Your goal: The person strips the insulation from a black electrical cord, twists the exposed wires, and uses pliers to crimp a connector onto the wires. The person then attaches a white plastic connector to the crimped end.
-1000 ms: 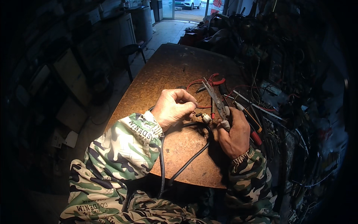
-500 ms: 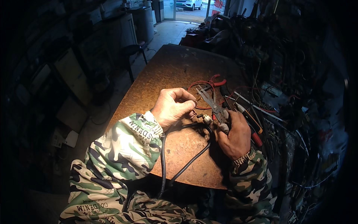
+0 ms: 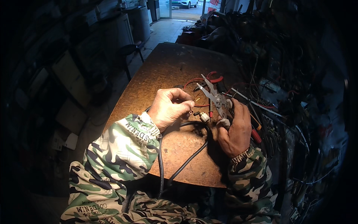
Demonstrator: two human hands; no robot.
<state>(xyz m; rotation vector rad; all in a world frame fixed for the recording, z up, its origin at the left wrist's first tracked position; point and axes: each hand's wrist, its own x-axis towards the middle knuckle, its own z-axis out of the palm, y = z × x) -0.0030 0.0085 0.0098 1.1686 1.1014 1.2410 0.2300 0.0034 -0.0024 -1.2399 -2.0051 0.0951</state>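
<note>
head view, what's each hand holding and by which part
The right hand holds the pliers by the handles. The left hand has thumb and finger pinched together; anything held there can't be told.

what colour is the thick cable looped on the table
The cable is black, seen best in the head view.

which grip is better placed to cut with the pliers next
Probably the right: the right grip holds the pliers, jaws open; the left grip is pinched shut, on something too small to tell.

Grey metal pliers — jaws spread, tips pointing away leftward; black cable — curved in a loop.
</note>
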